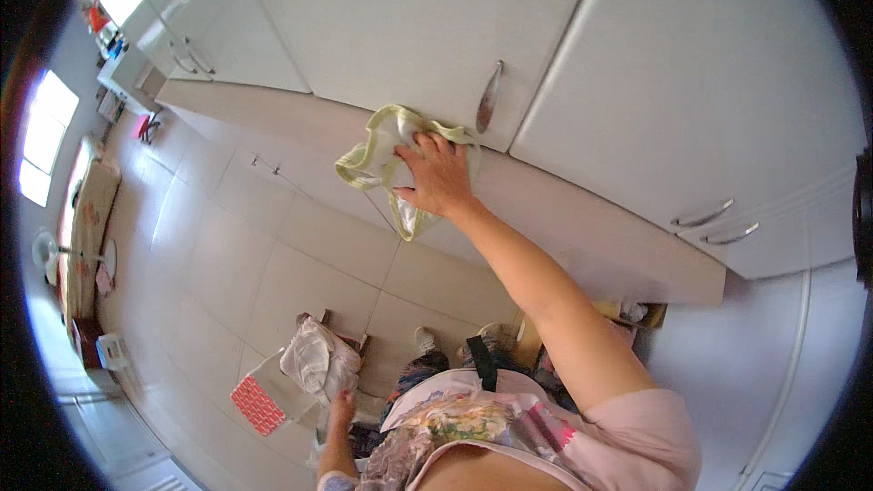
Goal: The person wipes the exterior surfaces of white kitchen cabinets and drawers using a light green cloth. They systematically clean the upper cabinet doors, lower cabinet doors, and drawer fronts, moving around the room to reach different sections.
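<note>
My right hand [435, 173] reaches up and presses a white cloth with a yellow-green border [382, 147] against the lower edge of a pale cabinet door [427, 27]. Its fingers are curved over the cloth, whose loose folds hang out to the left and below. The door's metal handle [490, 98] is just right of the cloth. Low on the left, my left hand [343, 407] is closed at the bottom of a crumpled whitish bundle [320, 359], cloth or thin plastic; I cannot tell which. Its fingers are partly hidden.
A row of pale cabinets runs across the top, with more handles [714, 223] at right. A red-and-white patterned item [257, 405] is beside the bundle. Tiled floor [218, 264] spreads left, toward a standing fan [45, 250] and a bed-like seat [86, 209].
</note>
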{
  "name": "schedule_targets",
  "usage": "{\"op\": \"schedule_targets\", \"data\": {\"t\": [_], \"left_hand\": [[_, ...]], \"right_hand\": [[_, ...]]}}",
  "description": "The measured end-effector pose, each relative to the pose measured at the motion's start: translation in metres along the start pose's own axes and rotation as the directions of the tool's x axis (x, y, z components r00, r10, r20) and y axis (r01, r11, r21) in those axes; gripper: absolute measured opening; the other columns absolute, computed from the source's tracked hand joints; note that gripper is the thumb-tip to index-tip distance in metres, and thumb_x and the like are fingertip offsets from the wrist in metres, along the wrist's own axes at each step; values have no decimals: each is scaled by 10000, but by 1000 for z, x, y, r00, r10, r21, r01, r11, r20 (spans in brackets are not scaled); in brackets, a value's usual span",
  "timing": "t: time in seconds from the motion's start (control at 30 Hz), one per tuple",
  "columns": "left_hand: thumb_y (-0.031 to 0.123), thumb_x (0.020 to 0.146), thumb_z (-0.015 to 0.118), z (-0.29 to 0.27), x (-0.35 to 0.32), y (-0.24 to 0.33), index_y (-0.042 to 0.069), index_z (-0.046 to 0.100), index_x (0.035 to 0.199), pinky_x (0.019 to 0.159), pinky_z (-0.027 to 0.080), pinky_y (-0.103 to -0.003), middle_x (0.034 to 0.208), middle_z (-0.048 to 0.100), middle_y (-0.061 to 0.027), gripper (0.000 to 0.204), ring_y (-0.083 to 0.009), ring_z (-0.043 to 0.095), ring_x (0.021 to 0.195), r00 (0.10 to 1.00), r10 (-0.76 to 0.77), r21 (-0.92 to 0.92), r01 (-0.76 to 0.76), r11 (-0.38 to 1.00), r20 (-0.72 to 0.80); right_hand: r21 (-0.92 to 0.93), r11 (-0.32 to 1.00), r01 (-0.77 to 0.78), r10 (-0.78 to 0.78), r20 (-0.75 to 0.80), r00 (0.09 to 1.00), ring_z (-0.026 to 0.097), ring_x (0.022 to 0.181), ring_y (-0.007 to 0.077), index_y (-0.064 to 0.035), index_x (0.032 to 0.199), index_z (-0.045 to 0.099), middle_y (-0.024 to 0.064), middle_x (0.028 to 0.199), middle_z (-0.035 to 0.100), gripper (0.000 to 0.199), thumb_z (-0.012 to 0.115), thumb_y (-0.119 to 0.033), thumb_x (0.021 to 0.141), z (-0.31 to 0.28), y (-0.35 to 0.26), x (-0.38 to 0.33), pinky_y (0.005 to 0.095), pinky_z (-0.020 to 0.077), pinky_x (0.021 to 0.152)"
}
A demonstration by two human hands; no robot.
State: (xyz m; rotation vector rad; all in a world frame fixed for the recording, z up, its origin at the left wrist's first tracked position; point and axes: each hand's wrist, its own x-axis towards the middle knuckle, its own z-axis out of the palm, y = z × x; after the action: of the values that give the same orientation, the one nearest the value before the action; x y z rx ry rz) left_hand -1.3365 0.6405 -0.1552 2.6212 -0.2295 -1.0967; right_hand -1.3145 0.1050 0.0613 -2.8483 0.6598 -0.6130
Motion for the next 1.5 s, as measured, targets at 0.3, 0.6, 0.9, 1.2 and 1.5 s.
{"op": "schedule_targets", "data": {"t": [0.3, 0.6, 0.9, 1.2, 1.5], "left_hand": [[229, 914, 533, 84, 64, -22, 28, 555, 1196, 735, 488, -336, 996, 650, -143, 346, -233, 614, 871, 904, 244, -282, -146, 948, 353], [168, 868, 544, 22, 81, 40, -46, 524, 1203, 458, 392, -266, 759, 583, -88, 398, -76, 438, 504, 863, 273, -308, -146, 940, 426], [238, 916, 534, 88, 82, 70, -11, 531, 1196, 602, 467, -297, 915, 628, -90, 375, -152, 587, 751, 779, 539, -199, -501, 842, 320], [248, 904, 529, 90, 45, 84, -26, 547, 1166, 840, 453, -330, 1057, 631, -167, 380, -221, 595, 965, 820, 456, -139, -436, 889, 345], [298, 923, 543, 63, 42, 24, 34, 551, 1214, 693, 465, -291, 870, 630, -90, 393, -161, 556, 732, 847, 353, -172, -310, 935, 398]], "right_hand": [[71, 997, 19, -23, 58, 998, 358, 1260, 271, -227, 1237, 559, 89, 1324, 442, 645, 769, -408, 655, -36, 52, -70, 470, 283, 1006], [-54, 975, -214, 216, 51, 975, 380, 1270, 300, -218, 1267, 534, 88, 1362, 440, 773, 808, -421, 574, -162, 203, -278, 499, 283, 1017], [-241, 601, -762, 679, -350, 646, 380, 1275, 322, -156, 1295, 492, 135, 1369, 430, 812, 818, -210, 553, -267, 300, -484, 455, 297, 1048], [943, 283, 175, 784, -122, -608, 564, 999, 257, -53, 1312, 394, 118, 1195, 519, 563, 574, -9, 780, -149, 290, -432, 366, 498, 816], [756, -569, 324, 785, 616, -59, 552, 996, 252, 14, 1149, 454, 148, 1098, 517, 339, 518, -223, 916, 61, 123, -274, 397, 514, 837]]}}
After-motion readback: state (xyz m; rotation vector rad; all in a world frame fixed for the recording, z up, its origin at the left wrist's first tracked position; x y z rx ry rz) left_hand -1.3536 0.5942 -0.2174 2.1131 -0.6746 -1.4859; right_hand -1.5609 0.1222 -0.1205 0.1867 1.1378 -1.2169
